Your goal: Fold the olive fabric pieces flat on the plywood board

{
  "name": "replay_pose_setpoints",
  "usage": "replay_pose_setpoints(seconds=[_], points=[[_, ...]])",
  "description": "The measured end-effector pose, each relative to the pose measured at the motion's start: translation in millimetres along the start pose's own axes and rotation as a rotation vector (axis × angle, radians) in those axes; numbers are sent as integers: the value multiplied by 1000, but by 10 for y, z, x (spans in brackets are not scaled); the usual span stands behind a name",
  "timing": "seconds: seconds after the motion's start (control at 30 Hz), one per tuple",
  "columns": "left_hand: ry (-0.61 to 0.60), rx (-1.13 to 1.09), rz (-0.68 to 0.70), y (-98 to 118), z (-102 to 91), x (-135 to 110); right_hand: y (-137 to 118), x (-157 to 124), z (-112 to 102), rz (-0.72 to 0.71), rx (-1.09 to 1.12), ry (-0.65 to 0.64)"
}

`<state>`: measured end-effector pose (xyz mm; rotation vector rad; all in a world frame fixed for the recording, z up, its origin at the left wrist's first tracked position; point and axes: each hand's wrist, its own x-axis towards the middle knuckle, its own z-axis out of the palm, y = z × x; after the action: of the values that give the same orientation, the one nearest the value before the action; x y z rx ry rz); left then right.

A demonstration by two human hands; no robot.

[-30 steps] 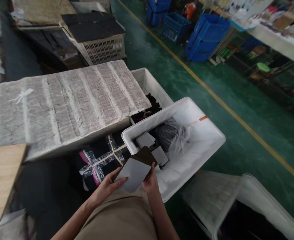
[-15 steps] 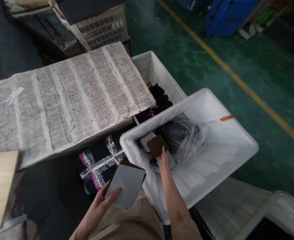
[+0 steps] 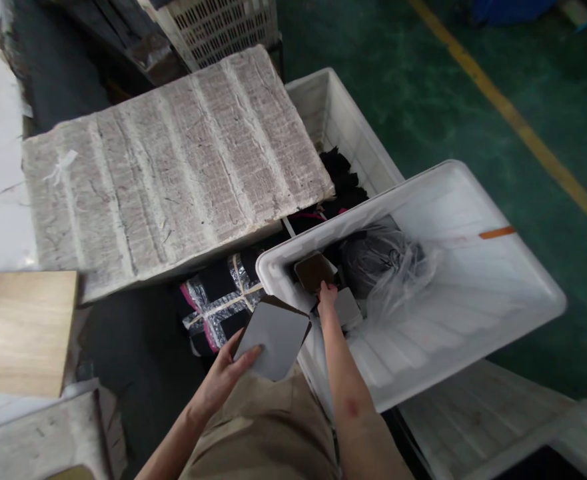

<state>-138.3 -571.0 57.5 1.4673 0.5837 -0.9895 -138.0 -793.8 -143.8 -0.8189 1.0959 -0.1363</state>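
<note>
My left hand (image 3: 240, 360) is closed on a small stack of cards (image 3: 276, 339), grey on top with brown edges showing beneath, thumb pressed on the upper face. Inside the white plastic bin (image 3: 453, 320), my right hand (image 3: 328, 293) has its fingers closed at the lower edge of a brown card (image 3: 314, 271). Beside that hand lies a light grey card (image 3: 347, 308) in the bin. A clear plastic bag with dark grey material (image 3: 380, 260) rests against the bin's far wall.
A worn, striped board (image 3: 183, 173) lies left of the bin, partly over another white bin (image 3: 368, 140) holding black cloth. Below it is a taped black bundle (image 3: 223, 303). A wooden board (image 3: 20, 330) is at far left; a slatted crate (image 3: 223, 30) stands behind.
The view has shifted, so the scene sits further right and higher. My right hand has moved the brown card slightly toward the bin's left end, uncovering more of the light grey card.
</note>
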Motion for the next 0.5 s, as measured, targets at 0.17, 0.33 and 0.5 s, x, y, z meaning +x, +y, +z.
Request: replay_pose_setpoints(seconds=[0.17, 0.33, 0.5], points=[[-84, -13, 60, 43, 73, -53, -308, -712, -78, 70, 97, -206], [-144, -23, 118, 54, 125, -83, -552, -1434, -99, 74, 157, -416], [-318, -14, 129, 124, 89, -156, -609, -1970, -119, 0, 102, -378]])
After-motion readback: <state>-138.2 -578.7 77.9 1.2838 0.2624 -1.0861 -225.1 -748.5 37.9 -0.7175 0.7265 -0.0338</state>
